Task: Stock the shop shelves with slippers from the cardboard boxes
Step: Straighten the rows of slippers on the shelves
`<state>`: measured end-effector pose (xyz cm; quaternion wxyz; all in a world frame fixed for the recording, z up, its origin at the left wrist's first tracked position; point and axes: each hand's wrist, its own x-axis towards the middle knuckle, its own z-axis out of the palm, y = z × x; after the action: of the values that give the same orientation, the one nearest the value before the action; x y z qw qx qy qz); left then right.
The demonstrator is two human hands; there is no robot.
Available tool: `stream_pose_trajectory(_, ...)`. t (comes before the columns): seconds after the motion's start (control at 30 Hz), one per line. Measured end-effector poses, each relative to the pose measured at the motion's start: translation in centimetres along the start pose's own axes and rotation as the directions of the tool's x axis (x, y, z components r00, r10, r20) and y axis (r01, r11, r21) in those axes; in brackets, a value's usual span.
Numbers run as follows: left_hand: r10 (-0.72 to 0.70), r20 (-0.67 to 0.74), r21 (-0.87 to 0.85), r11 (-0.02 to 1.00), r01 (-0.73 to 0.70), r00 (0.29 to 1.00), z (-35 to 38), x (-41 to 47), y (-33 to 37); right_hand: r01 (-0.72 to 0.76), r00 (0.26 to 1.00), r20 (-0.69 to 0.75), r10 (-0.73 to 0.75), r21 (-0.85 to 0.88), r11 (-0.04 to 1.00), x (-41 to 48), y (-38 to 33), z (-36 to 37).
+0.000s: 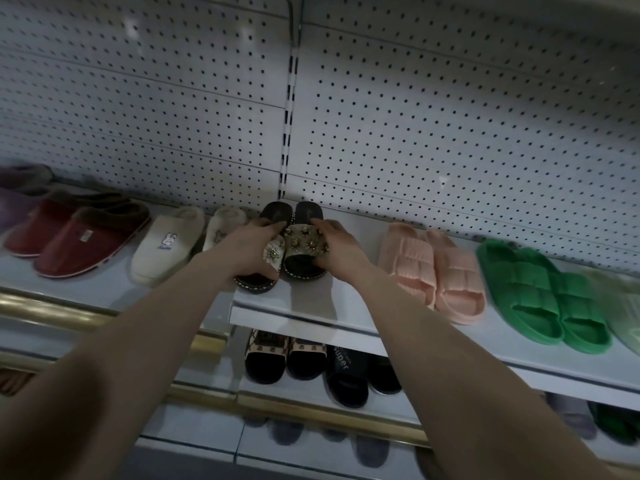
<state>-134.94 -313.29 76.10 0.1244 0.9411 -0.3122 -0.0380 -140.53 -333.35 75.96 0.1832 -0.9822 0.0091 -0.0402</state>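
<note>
A pair of black slippers with cream, jewel-studded straps sits on the white top shelf [311, 306], heels toward the pegboard. My left hand [247, 249] grips the left jewelled slipper [273, 252] across its strap and sole, at the seam between two shelf boards. My right hand [341, 247] holds the right jewelled slipper [304, 240] by its outer side, fingers curled over the strap's edge. The two slippers lie side by side and touch. No cardboard box is in view.
On the top shelf, cream slippers [166, 245] and dark red slippers [79, 240] lie to the left, pink slides [433, 271] and green slides [540, 292] to the right. Patterned slippers [284, 355] and black slides [346, 375] sit on the shelf below. White pegboard [415, 133] backs the shelves.
</note>
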Motion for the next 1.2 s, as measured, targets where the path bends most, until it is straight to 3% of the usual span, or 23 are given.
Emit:
stream_pose_trajectory(0.17, -0.015, -0.072, -0.051, 0.999, 0.011, 0.997, 0.4, 0.9, -0.5, -0.019, 1.0, -0.024, 0.018, -0.056, 0.998, 0.9, 0.8, -0.1)
stream_pose_trajectory(0.3, -0.005, -0.141, -0.079, 0.997, -0.006, 0.99, 0.8, 1.7, -0.3, -0.125, 0.992, -0.035, 0.122, -0.133, 0.983, 1.3, 1.8, -0.5)
stream_pose_trajectory(0.5, -0.019, -0.251, -0.194, 0.98, -0.032, 0.968, 1.8, 3.1, 0.4, -0.222, 0.975, -0.048, 0.218, -0.108, 0.969, 1.1, 3.5, -1.1)
stream_pose_trajectory(0.8, 0.026, -0.197, -0.224, 0.972, -0.071, 0.98, 2.6, 4.7, 1.7, -0.195, 0.981, -0.031, 0.193, -0.117, 0.974, -0.5, 3.7, -0.7)
stream_pose_trajectory(1.2, 0.14, -0.187, -0.075, 0.985, -0.156, 0.972, 2.4, 3.6, 0.4, -0.26, 0.964, -0.092, 0.251, -0.103, 0.96, -2.2, 1.8, -0.3)
